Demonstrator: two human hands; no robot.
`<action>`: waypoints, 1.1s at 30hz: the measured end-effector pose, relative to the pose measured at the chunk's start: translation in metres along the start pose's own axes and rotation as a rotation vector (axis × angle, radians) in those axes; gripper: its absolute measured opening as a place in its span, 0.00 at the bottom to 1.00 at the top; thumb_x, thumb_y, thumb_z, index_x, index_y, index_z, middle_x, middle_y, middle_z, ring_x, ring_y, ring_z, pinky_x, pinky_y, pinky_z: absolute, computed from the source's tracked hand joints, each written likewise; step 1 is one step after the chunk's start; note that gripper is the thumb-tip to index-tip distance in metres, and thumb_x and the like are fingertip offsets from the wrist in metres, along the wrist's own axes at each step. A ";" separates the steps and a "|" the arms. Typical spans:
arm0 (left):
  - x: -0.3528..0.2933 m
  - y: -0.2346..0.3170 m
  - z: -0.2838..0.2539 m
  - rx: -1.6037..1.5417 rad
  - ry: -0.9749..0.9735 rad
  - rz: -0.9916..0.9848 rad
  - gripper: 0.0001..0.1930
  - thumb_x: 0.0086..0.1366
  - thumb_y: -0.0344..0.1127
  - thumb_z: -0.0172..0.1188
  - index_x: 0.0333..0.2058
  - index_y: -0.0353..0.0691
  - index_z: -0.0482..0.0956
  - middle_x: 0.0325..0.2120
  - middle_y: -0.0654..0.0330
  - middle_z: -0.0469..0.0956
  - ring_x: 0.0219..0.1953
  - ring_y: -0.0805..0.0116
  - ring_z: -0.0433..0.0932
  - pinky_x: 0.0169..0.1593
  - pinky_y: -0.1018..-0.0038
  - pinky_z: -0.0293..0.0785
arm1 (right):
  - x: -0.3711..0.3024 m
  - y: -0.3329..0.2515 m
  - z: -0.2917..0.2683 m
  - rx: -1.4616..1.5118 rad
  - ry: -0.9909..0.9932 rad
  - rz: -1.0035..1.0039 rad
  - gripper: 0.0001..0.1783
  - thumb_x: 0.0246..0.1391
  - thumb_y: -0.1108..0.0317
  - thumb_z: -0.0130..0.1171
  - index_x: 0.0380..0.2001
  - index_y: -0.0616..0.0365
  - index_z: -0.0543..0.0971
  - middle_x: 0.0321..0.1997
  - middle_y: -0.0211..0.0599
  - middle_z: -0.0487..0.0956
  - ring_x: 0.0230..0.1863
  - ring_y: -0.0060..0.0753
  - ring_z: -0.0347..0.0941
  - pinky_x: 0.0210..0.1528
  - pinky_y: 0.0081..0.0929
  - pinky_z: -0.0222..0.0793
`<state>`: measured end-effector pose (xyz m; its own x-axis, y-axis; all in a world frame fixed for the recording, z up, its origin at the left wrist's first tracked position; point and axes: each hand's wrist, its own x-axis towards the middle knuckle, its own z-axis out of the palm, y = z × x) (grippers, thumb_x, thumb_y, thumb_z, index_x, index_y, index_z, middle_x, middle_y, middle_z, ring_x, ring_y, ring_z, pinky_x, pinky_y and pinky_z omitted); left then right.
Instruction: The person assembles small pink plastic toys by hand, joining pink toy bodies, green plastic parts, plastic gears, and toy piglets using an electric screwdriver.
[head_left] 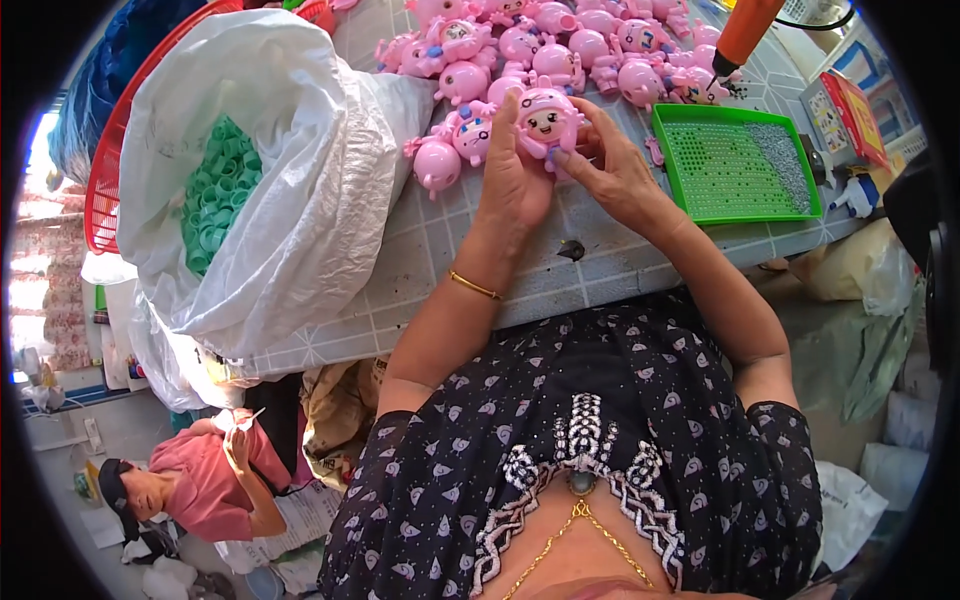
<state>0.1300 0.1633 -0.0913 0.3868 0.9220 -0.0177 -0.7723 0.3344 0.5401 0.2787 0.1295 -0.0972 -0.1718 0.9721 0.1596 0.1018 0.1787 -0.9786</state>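
Note:
Both hands hold one pink doll-shaped toy (548, 122) with a painted face, just above the grey checked tabletop (420, 260). My left hand (512, 178) cups its left side with the fingers up along it. My right hand (608, 165) grips its right side, thumb at the lower edge. Right beside my left hand lie two more pink toys (455, 145). Beyond them a heap of several pink toys (560, 45) fills the far part of the table.
A big white plastic bag (290, 160) of green caps (215, 205) sits on the table's left beside a red basket (105, 170). A green tray (735, 165) of small beads lies at right, an orange tool (745, 30) above it. Another person in pink (205, 480) sits lower left.

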 end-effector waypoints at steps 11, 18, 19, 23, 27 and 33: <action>0.002 -0.015 -0.012 -0.001 0.036 0.075 0.16 0.74 0.47 0.53 0.47 0.41 0.76 0.41 0.59 0.81 0.44 0.66 0.80 0.50 0.67 0.77 | 0.003 0.022 0.010 -0.063 0.129 -0.179 0.33 0.61 0.65 0.62 0.66 0.61 0.62 0.47 0.44 0.80 0.44 0.33 0.79 0.48 0.31 0.75; 0.007 0.006 -0.028 -0.365 -0.072 -0.101 0.26 0.69 0.53 0.56 0.51 0.34 0.76 0.47 0.48 0.80 0.50 0.53 0.79 0.56 0.56 0.75 | -0.009 0.001 0.020 -0.208 0.242 -0.345 0.35 0.54 0.66 0.69 0.62 0.61 0.66 0.43 0.40 0.78 0.39 0.30 0.76 0.42 0.29 0.74; 0.006 0.006 -0.022 -0.340 -0.038 -0.092 0.30 0.66 0.56 0.58 0.52 0.33 0.75 0.48 0.45 0.80 0.52 0.49 0.78 0.59 0.51 0.72 | -0.011 0.002 0.019 -0.206 0.245 -0.344 0.35 0.54 0.66 0.69 0.62 0.61 0.66 0.43 0.40 0.78 0.39 0.30 0.76 0.42 0.29 0.74; 0.004 0.007 -0.021 -0.401 -0.084 -0.123 0.33 0.63 0.58 0.60 0.53 0.31 0.74 0.49 0.44 0.79 0.54 0.46 0.76 0.64 0.50 0.67 | -0.016 0.006 0.017 -0.419 0.314 -0.465 0.27 0.49 0.67 0.72 0.51 0.60 0.73 0.39 0.40 0.77 0.37 0.35 0.75 0.40 0.31 0.73; 0.006 0.002 -0.023 -0.617 -0.168 -0.205 0.36 0.62 0.60 0.61 0.53 0.31 0.74 0.48 0.45 0.78 0.54 0.47 0.75 0.68 0.49 0.59 | -0.018 0.012 0.017 -0.458 0.351 -0.487 0.20 0.49 0.67 0.73 0.43 0.61 0.78 0.38 0.39 0.79 0.37 0.33 0.77 0.36 0.28 0.71; 0.010 -0.003 -0.036 -0.677 -0.379 -0.220 0.33 0.62 0.58 0.61 0.53 0.32 0.74 0.48 0.45 0.77 0.55 0.48 0.74 0.69 0.50 0.59 | -0.017 0.005 0.018 -0.554 0.402 -0.674 0.16 0.47 0.73 0.73 0.40 0.62 0.80 0.35 0.39 0.79 0.30 0.34 0.76 0.33 0.30 0.73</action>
<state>0.1177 0.1783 -0.1234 0.6160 0.7330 0.2885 -0.7494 0.6582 -0.0721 0.2643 0.1112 -0.1074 -0.0251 0.5994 0.8001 0.5707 0.6657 -0.4808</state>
